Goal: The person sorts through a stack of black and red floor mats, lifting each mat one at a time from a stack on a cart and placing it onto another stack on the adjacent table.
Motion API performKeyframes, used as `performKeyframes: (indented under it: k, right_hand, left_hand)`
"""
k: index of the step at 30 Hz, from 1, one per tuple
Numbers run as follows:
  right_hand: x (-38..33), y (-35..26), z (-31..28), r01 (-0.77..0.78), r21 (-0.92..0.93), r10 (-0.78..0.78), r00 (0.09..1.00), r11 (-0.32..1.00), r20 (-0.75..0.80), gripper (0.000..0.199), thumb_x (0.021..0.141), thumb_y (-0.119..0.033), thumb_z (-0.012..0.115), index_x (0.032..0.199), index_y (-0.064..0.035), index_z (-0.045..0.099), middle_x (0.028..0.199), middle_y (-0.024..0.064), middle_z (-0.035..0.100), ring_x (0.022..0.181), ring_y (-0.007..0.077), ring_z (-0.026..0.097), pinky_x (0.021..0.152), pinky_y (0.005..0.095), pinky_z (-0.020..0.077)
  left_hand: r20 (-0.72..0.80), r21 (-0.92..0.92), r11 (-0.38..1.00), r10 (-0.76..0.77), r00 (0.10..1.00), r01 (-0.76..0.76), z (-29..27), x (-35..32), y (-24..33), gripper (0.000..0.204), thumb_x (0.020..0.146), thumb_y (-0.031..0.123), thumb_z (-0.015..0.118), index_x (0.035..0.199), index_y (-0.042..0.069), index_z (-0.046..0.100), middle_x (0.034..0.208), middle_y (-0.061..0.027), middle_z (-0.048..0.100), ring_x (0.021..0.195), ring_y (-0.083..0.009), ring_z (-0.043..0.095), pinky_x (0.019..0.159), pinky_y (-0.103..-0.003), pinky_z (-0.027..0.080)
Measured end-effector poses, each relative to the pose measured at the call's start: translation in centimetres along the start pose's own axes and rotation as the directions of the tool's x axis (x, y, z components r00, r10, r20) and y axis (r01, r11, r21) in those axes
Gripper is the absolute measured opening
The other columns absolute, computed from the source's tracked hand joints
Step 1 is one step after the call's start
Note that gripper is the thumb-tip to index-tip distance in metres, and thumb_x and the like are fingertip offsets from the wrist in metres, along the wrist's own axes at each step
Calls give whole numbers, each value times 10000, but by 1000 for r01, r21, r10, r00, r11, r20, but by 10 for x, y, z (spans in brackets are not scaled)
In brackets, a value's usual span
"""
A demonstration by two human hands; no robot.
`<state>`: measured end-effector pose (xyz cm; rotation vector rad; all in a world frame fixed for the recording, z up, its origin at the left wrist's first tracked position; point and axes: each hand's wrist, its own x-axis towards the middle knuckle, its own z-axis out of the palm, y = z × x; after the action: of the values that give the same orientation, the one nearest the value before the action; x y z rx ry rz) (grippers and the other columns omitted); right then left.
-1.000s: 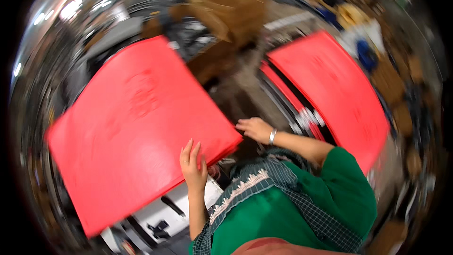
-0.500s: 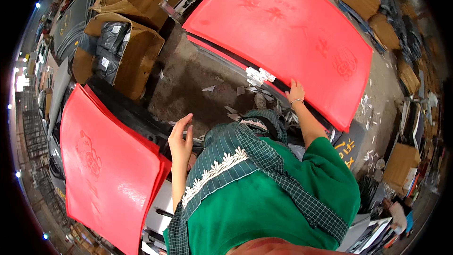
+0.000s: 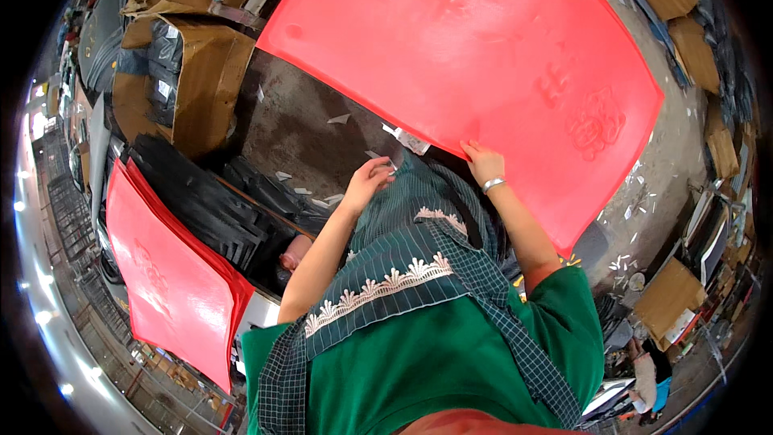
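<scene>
My right hand [image 3: 485, 164], with a bracelet at the wrist, grips the near edge of a large glossy red sheet [image 3: 483, 56] with a raised cartoon figure and lettering. Its fingers lie on top and the thumb is hidden below. Left of it, my left hand [image 3: 369, 184] hangs in front of the apron [image 3: 394, 274], its fingertips pinched on a small white slip. Between the two hands, white labels [image 3: 412, 141] show at the sheet's edge, partly covered by it.
At the left lies another stack of red sheets [image 3: 173, 274] beside black folded material [image 3: 201, 201]. Behind it stands an open cardboard box [image 3: 211, 80] with black packages [image 3: 163, 72]. White scraps [image 3: 338, 119] litter the floor. Another person [image 3: 646, 383] is far off at the lower right.
My right hand has closed on the red sheet's edge, and the sheet has come up and nearer. My left hand has moved right toward the labels and now pinches a slip. The view has shifted.
</scene>
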<state>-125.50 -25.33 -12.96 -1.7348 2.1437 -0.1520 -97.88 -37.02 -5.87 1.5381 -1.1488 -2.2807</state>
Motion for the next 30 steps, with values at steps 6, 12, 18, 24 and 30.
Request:
performKeyframes:
  k: [6, 12, 18, 24, 30]
  right_hand:
    - [7, 0, -94, -84, 170, 82, 996, 982, 20, 281, 736, -197, 593, 1016, -203, 615, 921, 62, 637, 785, 240, 612, 657, 354, 485]
    - [28, 11, -132, -144, 207, 133, 989, 968, 67, 287, 726, -259, 627, 1009, -212, 630, 776, 85, 635, 674, 256, 604, 598, 362, 469]
    - [35, 19, -132, -158, 242, 138, 986, 957, 98, 275, 718, -259, 641, 987, -204, 641, 738, 110, 624, 657, 263, 600, 589, 365, 464]
    - [33, 28, -127, -162, 253, 142, 985, 954, 96, 266, 719, -274, 641, 976, -204, 644, 740, 106, 626, 654, 275, 599, 590, 374, 468]
    - [19, 11, -107, -110, 141, 97, 991, 984, 91, 235, 744, -291, 611, 967, -220, 635, 735, 107, 623, 644, 290, 595, 569, 397, 465]
  left_hand:
    - [-169, -321, 902, -353, 920, 287, 19, 105, -57, 551, 768, 185, 622, 1223, 5, 371, 883, -67, 561, 796, -166, 566, 673, -299, 473]
    - [-360, -504, 822, -479, 801, 266, 49, 129, -60, 408, 742, 143, 658, 1077, 23, 459, 810, -75, 560, 632, -140, 560, 535, -263, 468]
    - [-324, -541, 817, -419, 848, 198, 45, 129, -66, 250, 758, 103, 612, 972, 7, 524, 765, -54, 589, 582, -138, 555, 550, -270, 463]
    - [-520, -315, 925, 18, 854, -211, 47, 119, -21, 264, 819, 96, 451, 1051, -31, 464, 1006, -126, 559, 898, -204, 541, 750, -302, 433]
    - [-485, -695, 652, -115, 867, -303, 0, 156, 58, 375, 903, 331, 267, 1112, 89, 463, 1016, -76, 580, 918, -233, 576, 752, -419, 478]
